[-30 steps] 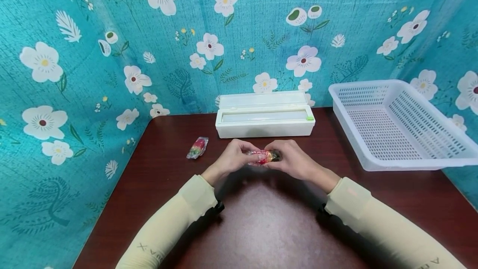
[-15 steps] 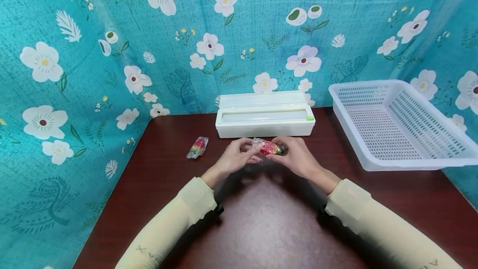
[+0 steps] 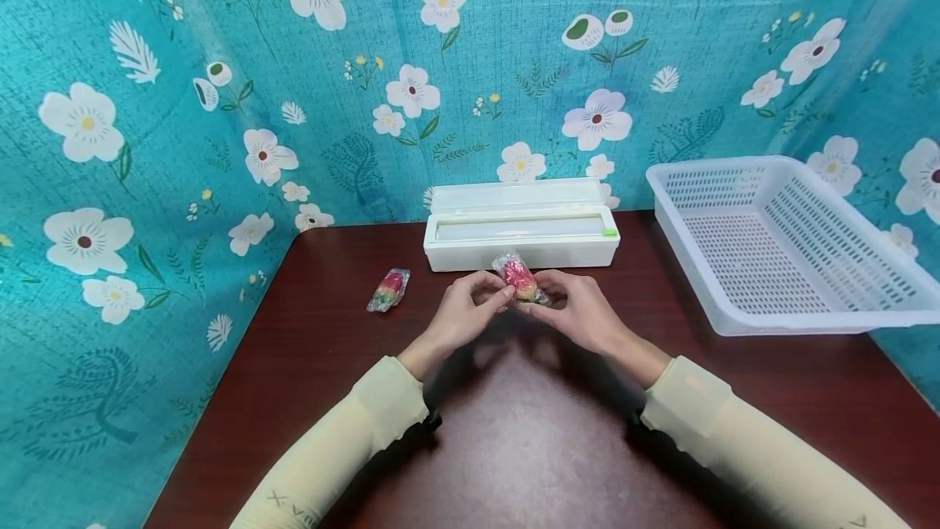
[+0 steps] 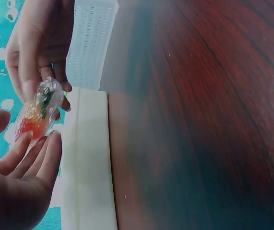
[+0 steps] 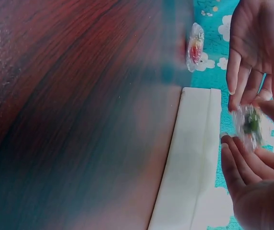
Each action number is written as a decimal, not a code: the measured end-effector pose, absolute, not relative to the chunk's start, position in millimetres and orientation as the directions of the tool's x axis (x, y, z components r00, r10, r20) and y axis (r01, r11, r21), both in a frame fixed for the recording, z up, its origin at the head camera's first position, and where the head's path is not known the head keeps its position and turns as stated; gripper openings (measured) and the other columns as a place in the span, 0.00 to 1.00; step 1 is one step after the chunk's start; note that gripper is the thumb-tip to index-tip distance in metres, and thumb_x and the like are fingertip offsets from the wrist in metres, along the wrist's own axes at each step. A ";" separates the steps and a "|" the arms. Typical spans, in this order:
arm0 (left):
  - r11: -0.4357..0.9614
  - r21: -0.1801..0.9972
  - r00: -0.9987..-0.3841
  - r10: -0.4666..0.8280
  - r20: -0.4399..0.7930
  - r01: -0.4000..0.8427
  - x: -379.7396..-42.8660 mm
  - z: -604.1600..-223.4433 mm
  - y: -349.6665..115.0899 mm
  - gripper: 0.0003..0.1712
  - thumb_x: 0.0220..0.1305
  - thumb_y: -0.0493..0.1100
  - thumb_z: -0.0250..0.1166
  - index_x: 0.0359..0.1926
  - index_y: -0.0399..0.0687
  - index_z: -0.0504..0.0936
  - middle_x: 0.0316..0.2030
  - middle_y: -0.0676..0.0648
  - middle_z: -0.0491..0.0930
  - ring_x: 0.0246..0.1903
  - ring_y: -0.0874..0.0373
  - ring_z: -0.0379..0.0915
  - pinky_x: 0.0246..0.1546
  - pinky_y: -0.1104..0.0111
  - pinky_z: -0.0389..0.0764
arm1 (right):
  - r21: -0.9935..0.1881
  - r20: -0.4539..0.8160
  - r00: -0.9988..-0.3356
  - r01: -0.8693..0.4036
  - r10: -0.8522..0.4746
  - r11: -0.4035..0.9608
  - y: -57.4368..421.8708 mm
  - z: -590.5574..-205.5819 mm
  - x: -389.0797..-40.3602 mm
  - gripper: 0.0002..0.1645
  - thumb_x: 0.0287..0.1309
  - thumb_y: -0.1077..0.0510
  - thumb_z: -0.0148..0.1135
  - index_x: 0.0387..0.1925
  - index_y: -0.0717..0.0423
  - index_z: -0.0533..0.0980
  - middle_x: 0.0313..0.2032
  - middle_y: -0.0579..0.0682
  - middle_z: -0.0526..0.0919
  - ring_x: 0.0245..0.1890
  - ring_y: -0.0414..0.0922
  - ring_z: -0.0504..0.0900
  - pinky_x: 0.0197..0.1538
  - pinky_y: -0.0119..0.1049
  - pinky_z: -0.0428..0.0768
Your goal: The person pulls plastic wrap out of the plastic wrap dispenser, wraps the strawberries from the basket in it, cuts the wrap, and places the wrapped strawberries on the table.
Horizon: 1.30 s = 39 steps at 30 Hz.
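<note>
Between both hands, above the table, is a small oblong piece (image 3: 518, 276) in clear crinkled film, red at one end, then yellow and dark green. My left hand (image 3: 464, 307) pinches its side near the middle, thumb towards me. My right hand (image 3: 582, 308) holds the lower, green end between thumb and fingers. In the left wrist view the wrapped piece (image 4: 33, 117) tilts between the two sets of fingertips. The right wrist view shows its green end (image 5: 253, 122) close to my right thumb. What is inside the film cannot be told.
A similar wrapped piece (image 3: 388, 291) lies on the table to the left. Behind my hands stands a long white cling film box (image 3: 521, 256), lid raised. At the right is a white slotted plastic basket (image 3: 830, 321). A flowered teal curtain (image 3: 499, 64) hangs behind.
The wrapped piece has been raised and turned from lying sideways to tilted, its red end now pointing up and away. Both hands have shifted their fingers on it.
</note>
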State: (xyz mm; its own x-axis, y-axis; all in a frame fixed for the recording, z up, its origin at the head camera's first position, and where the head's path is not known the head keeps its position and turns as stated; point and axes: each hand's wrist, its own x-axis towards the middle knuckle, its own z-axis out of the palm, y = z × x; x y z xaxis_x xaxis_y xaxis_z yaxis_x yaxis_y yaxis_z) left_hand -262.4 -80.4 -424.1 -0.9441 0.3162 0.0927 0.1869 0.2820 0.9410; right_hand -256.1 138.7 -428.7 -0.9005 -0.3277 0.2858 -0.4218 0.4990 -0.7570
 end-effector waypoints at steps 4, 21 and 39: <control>0.341 0.909 -0.949 0.279 0.146 0.240 -261.8 -424.6 -85.6 0.16 0.63 0.46 0.75 0.45 0.43 0.82 0.43 0.46 0.87 0.43 0.57 0.86 0.45 0.65 0.85 | -0.788 0.244 -0.887 -0.417 -0.392 0.453 136.9 -429.3 -253.3 0.23 0.68 0.54 0.67 0.60 0.60 0.79 0.51 0.53 0.87 0.48 0.45 0.87 0.51 0.47 0.84; 0.520 0.803 -0.955 0.206 0.213 0.291 -247.7 -428.1 -127.9 0.24 0.56 0.43 0.80 0.49 0.42 0.79 0.43 0.42 0.88 0.40 0.56 0.86 0.44 0.63 0.85 | -0.660 0.228 -0.783 -0.562 -0.579 0.499 117.6 -427.3 -243.0 0.25 0.78 0.51 0.51 0.64 0.64 0.75 0.59 0.56 0.83 0.58 0.47 0.81 0.60 0.51 0.78; 0.618 0.786 -0.997 0.056 -0.047 -0.002 -254.3 -461.9 -239.9 0.28 0.62 0.45 0.76 0.60 0.39 0.79 0.57 0.38 0.81 0.45 0.49 0.84 0.41 0.62 0.86 | -0.649 0.179 -0.792 -0.541 -0.583 0.535 124.6 -428.0 -243.6 0.25 0.77 0.50 0.54 0.64 0.63 0.75 0.57 0.56 0.83 0.54 0.45 0.83 0.57 0.50 0.80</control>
